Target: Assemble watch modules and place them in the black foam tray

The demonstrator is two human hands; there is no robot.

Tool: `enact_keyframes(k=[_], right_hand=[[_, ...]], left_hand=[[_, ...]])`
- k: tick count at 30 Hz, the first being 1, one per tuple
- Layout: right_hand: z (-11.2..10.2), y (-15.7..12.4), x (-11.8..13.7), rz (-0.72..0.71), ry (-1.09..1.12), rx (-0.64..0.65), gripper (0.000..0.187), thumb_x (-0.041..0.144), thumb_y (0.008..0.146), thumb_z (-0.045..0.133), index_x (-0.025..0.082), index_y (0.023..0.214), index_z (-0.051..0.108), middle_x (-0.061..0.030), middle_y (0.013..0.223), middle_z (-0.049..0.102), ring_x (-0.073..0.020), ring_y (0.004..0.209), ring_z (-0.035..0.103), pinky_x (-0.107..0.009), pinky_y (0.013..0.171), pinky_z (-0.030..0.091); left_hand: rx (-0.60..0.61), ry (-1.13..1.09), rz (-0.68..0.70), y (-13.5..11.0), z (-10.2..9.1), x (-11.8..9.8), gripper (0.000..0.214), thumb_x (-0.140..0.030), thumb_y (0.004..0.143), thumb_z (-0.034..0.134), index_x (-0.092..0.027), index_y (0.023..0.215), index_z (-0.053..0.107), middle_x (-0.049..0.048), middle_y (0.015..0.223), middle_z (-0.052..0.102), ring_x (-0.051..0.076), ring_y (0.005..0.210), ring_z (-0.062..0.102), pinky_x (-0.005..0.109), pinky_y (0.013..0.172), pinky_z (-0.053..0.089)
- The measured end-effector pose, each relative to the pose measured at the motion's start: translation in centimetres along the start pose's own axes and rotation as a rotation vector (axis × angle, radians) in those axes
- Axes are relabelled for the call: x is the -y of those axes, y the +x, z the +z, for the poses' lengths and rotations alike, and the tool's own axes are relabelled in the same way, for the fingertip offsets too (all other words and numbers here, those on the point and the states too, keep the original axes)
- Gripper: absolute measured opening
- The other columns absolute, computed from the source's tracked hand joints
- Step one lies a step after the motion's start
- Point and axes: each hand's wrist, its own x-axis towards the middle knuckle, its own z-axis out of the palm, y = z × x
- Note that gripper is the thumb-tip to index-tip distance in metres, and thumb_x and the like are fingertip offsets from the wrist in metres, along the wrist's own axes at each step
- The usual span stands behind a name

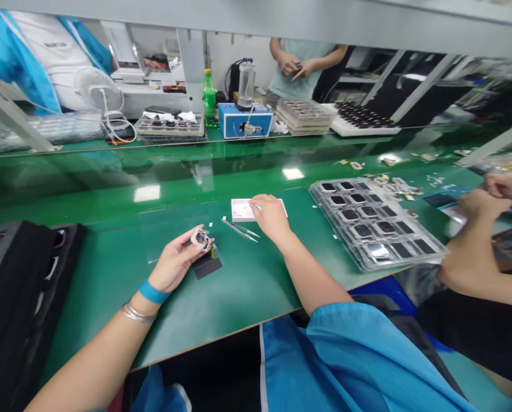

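My left hand is closed around a small white watch case with its inner parts exposed. A yellow-tipped ribbon hangs from the case's lower side. Beneath it, a flat black rectangular piece lies on the green bench. My right hand is over a shallow white box, thumb and fingers drawn together at its inside. Whatever they pinch is too small or hidden to make out. Between the two hands lies a pair of metal tweezers, touched by neither.
Right of me sits a clear plastic tray of watch cases; loose parts lie behind it. A co-worker's hands are at the far right. Black foam trays stand left. A blue machine and green bottle stand at the back.
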Motion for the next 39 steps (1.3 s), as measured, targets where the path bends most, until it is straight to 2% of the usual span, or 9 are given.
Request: enact_keyframes(k=[2, 5, 8, 10, 15, 24, 28, 35, 39], right_hand=[[0.4, -0.5, 1.0, -0.046, 0.146, 0.038, 0.016, 0.016, 0.09, 0.058, 0.016, 0.087, 0.074, -0.0094, 0.098, 0.073, -0.0215, 0.094, 0.065, -0.039, 0.091, 0.049], [1.4, -2.1, 4.0, -0.173, 0.412, 0.152, 0.013, 0.025, 0.09, 0.062, 0.019, 0.093, 0.073, -0.0046, 0.098, 0.074, -0.016, 0.095, 0.066, -0.03, 0.091, 0.049], [2.6, -3.6, 6.6, -0.203, 0.435, 0.171, 0.012, 0.026, 0.09, 0.064, 0.019, 0.094, 0.072, -0.0043, 0.099, 0.073, -0.0153, 0.097, 0.065, -0.03, 0.094, 0.046], [3.3, -4.0, 7.2, -0.209, 0.391, 0.169, 0.01, 0.023, 0.091, 0.062, 0.018, 0.092, 0.071, -0.0041, 0.099, 0.074, -0.0153, 0.098, 0.065, -0.031, 0.096, 0.044], [3.9, -3.8, 6.8, -0.257, 0.34, 0.205, 0.011, 0.024, 0.092, 0.061, 0.017, 0.088, 0.07, -0.0043, 0.099, 0.074, -0.0148, 0.097, 0.065, -0.029, 0.095, 0.044], [4.8, -4.3, 7.4, -0.187, 0.299, 0.114, 0.012, 0.027, 0.09, 0.064, 0.02, 0.085, 0.073, -0.0017, 0.103, 0.074, -0.0135, 0.1, 0.064, -0.029, 0.098, 0.04], [4.9, -4.3, 7.6, -0.142, 0.299, 0.121, 0.012, 0.027, 0.089, 0.065, 0.02, 0.085, 0.073, -0.0006, 0.1, 0.075, -0.0122, 0.097, 0.065, -0.028, 0.096, 0.04], [4.3, -4.0, 7.1, -0.337, 0.139, 0.226, 0.014, 0.027, 0.09, 0.06, 0.024, 0.091, 0.074, 0.0006, 0.107, 0.074, -0.0153, 0.102, 0.062, -0.038, 0.109, 0.028], [4.1, -3.7, 6.9, -0.299, 0.179, 0.233, 0.014, 0.027, 0.091, 0.06, 0.023, 0.093, 0.073, 0.0002, 0.108, 0.074, -0.015, 0.103, 0.064, -0.036, 0.109, 0.029]], left_hand=[[0.02, -0.003, -0.021, 0.1, 0.1, 0.3, 0.064, -0.025, 0.058, 0.088, -0.018, 0.117, 0.066, 0.0082, 0.11, 0.071, 0.023, 0.097, 0.07, 0.035, 0.091, 0.055], [0.022, 0.022, 0.003, 0.1, 0.1, 0.6, 0.063, -0.022, 0.057, 0.089, -0.019, 0.115, 0.066, 0.0062, 0.107, 0.071, 0.018, 0.09, 0.069, 0.03, 0.086, 0.056], [0.013, 0.058, 0.049, 0.1, 0.0, 0.5, 0.057, -0.02, 0.054, 0.09, -0.019, 0.106, 0.066, 0.0032, 0.099, 0.07, 0.013, 0.081, 0.067, 0.023, 0.078, 0.056], [0.006, 0.092, 0.055, 0.0, -0.1, 0.3, 0.055, -0.019, 0.052, 0.09, -0.018, 0.1, 0.066, 0.0025, 0.095, 0.07, 0.012, 0.078, 0.066, 0.02, 0.075, 0.055], [-0.02, 0.122, 0.024, 0.1, 0.0, 0.1, 0.057, -0.021, 0.047, 0.092, -0.017, 0.097, 0.066, 0.003, 0.093, 0.07, 0.013, 0.078, 0.066, 0.018, 0.072, 0.056], [-0.067, 0.011, -0.02, -0.2, 0.7, 0.6, 0.05, -0.024, 0.048, 0.092, -0.02, 0.091, 0.067, 0.0012, 0.089, 0.071, 0.013, 0.08, 0.066, 0.02, 0.074, 0.058], [-0.069, 0.016, -0.018, -0.3, 0.7, 0.6, 0.05, -0.025, 0.048, 0.093, -0.019, 0.091, 0.067, 0.0015, 0.091, 0.071, 0.013, 0.081, 0.066, 0.019, 0.073, 0.058], [-0.09, 0.043, 0.014, -0.3, 0.5, 0.6, 0.049, -0.025, 0.048, 0.093, -0.018, 0.09, 0.07, 0.0023, 0.092, 0.072, 0.014, 0.081, 0.067, 0.02, 0.073, 0.059], [-0.072, 0.055, -0.001, -0.3, 0.4, 0.3, 0.051, -0.026, 0.05, 0.092, -0.02, 0.096, 0.071, 0.003, 0.099, 0.073, 0.015, 0.085, 0.068, 0.021, 0.075, 0.06]])
